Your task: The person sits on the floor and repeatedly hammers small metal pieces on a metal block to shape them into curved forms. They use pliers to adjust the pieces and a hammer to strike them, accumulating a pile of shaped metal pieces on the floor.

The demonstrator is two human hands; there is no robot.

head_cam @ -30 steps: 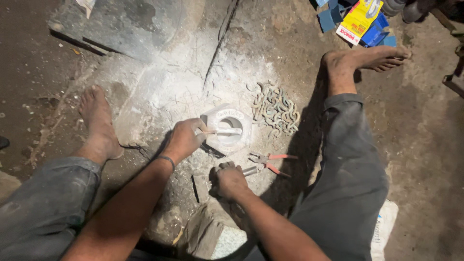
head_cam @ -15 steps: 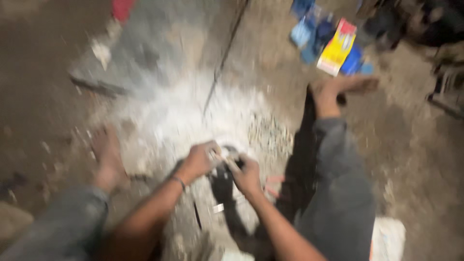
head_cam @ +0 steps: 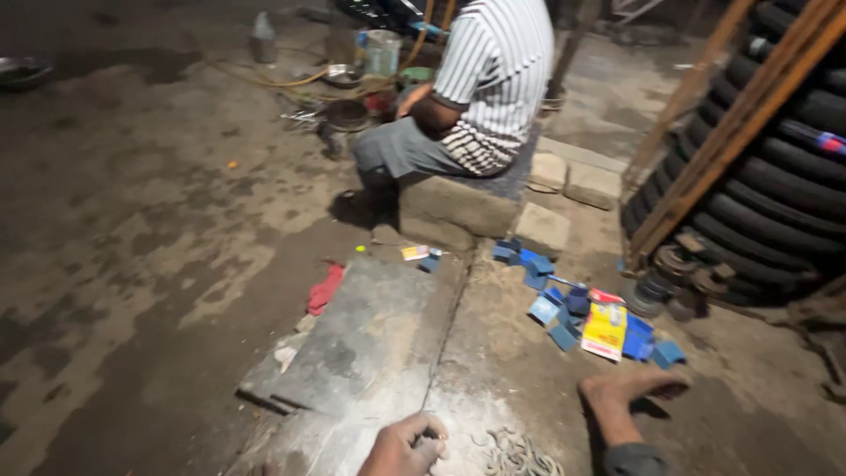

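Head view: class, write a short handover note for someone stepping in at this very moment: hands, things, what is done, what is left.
Left hand: seemingly the left, curled shut at the bottom edge; whether it holds anything cannot be told.
Right hand: out of view.
Things: loose metal rings lie on the white-dusted floor just right of the hand; grey slab ahead of it; own bare foot further right.
Nearby: blue boxes, yellow packet, red cloth, a seated person, stacked tyres.
Done: nothing checkable from here.
Left: the rings lie untouched.
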